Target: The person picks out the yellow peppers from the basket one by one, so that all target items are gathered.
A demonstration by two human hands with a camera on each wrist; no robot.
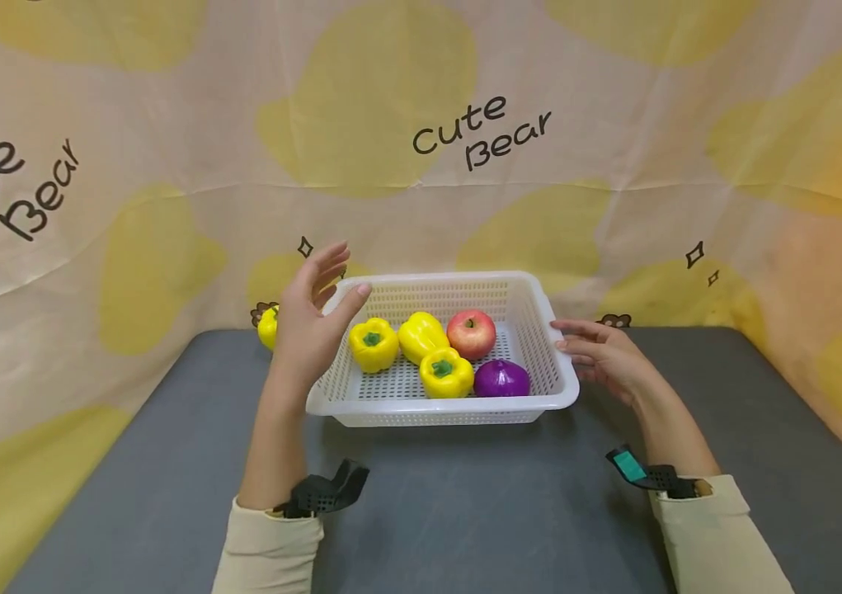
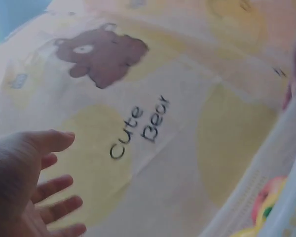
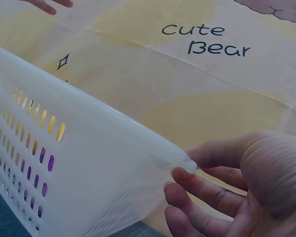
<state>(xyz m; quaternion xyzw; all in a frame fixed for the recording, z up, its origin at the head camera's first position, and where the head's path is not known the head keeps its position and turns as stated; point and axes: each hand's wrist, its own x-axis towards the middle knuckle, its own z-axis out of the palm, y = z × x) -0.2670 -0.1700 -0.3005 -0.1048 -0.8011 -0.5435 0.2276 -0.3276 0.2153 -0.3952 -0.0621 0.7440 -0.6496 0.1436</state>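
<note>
A white plastic basket [image 1: 443,406] holds several yellow bell peppers [image 1: 373,345], a red apple [image 1: 471,334] and a purple onion [image 1: 502,379]. At the basket's right end, my right hand [image 1: 609,360] pinches the rim between thumb and fingers, which the right wrist view shows close up at the basket corner [image 3: 180,160]. My left hand [image 1: 315,326] is raised by the left end, fingers spread and relaxed with nothing in them. It overlaps the left rim in the head view. The left wrist view shows this hand [image 2: 34,182] apart from the basket.
Another yellow bell pepper [image 1: 267,327] sits outside the basket at the left, partly hidden behind my left hand. Everything stands on a dark grey table [image 1: 458,503]. A printed cloth [image 1: 406,99] hangs behind the table and along its sides.
</note>
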